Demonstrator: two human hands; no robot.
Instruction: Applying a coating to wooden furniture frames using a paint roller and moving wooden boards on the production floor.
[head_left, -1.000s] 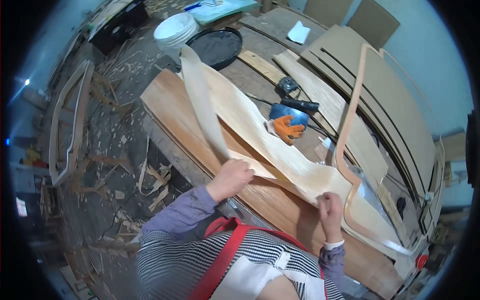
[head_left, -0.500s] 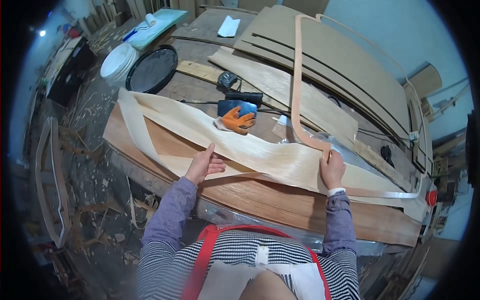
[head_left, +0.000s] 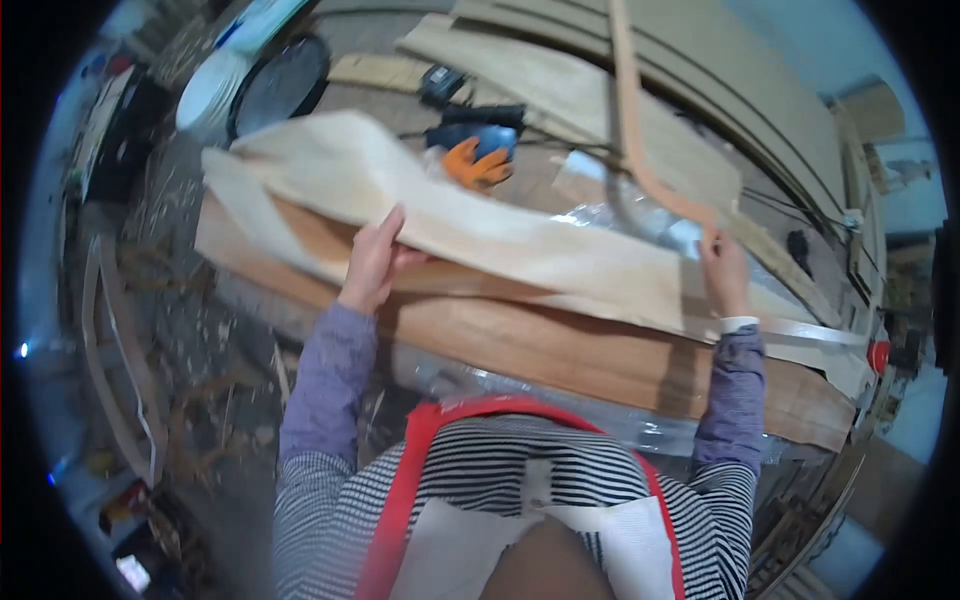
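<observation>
A long, pale, thin wood veneer sheet (head_left: 480, 225) lies lifted over darker brown veneer sheets (head_left: 560, 350) on the bench. My left hand (head_left: 372, 262) grips the pale sheet's near edge at its left-centre, thumb under the edge. Gripping the sheet's right end is my right hand (head_left: 722, 270), beside clear plastic film (head_left: 640, 215). The sheet's left end curls up above the bench.
An orange glove (head_left: 478, 165) and a blue-black power tool (head_left: 470, 115) lie behind the sheet. A curved wooden strip (head_left: 635, 110) rises at the back right over stacked panels (head_left: 700, 90). White plates (head_left: 210, 90) and a dark round pan (head_left: 280, 85) sit far left. Wood scraps litter the floor at left.
The view has tilted down and closer. Both hands have raised the pale sheet and drawn it toward me; its left end now curls higher.
</observation>
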